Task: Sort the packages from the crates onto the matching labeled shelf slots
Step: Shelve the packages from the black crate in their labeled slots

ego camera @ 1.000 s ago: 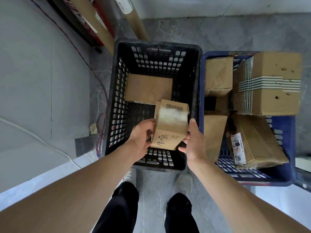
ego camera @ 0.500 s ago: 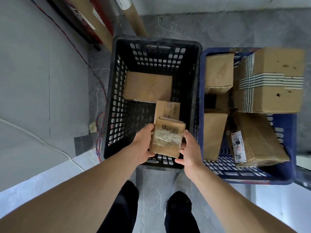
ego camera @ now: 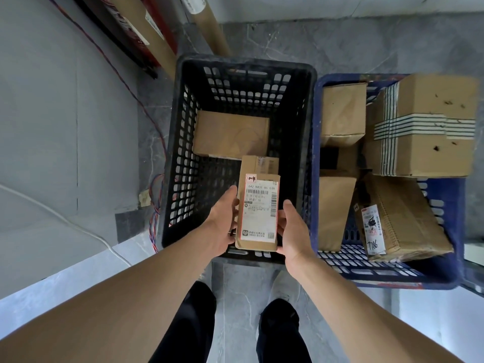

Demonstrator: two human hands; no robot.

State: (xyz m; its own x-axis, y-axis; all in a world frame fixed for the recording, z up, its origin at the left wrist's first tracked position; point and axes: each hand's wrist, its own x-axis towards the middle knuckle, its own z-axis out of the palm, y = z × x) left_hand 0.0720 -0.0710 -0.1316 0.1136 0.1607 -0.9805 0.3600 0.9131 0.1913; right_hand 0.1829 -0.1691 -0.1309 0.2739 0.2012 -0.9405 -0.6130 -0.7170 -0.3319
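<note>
Two hands on one small box [ego camera: 258,213]. My left hand [ego camera: 222,224] grips left side, my right hand [ego camera: 293,231] grips right side. Small box up in air over near end of black crate [ego camera: 178,153], white label facing up, small sticker with red edge at top left corner. Below it, little box [ego camera: 259,165] and flat box [ego camera: 230,134] lie on crate bottom. Blue crate [ego camera: 445,258] just beside black crate, on right, full of boxes. Big taped box [ego camera: 424,127] on top at back. Leaning box [ego camera: 400,218] in front, label reads "7786". Gray floor [ego camera: 340,43] all round.
</note>
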